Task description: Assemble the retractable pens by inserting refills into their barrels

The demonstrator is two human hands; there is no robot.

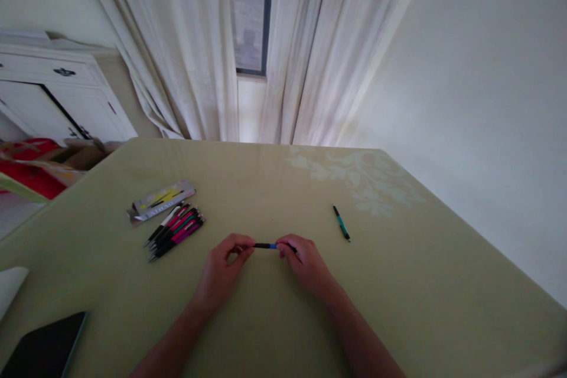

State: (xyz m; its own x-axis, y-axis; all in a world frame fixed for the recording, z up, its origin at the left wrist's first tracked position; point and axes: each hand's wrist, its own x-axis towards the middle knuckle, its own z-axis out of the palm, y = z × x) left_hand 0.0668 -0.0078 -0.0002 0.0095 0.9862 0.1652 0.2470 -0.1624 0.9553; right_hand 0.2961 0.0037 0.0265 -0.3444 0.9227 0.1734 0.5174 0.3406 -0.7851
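Observation:
A black and blue pen (pixel 266 245) lies level between my two hands, just over the table. My left hand (pixel 225 260) pinches its black end between thumb and fingers. Around the blue part and the other end, my right hand (pixel 305 260) is closed, hiding some of the pen. To the left sits a pile of several pens (pixel 177 229) in black, pink, purple, teal and white. Right of my hands, a single teal and black pen (pixel 341 223) rests alone on the table.
The table (pixel 274 319) has a pale green cover with a leaf pattern. An opened pen box (pixel 163 199) lies behind the pile. A dark tablet-like device (pixel 44 345) and something white (pixel 11 286) are at the left edge. Curtains (pixel 186 53) hang behind; a wall stands right.

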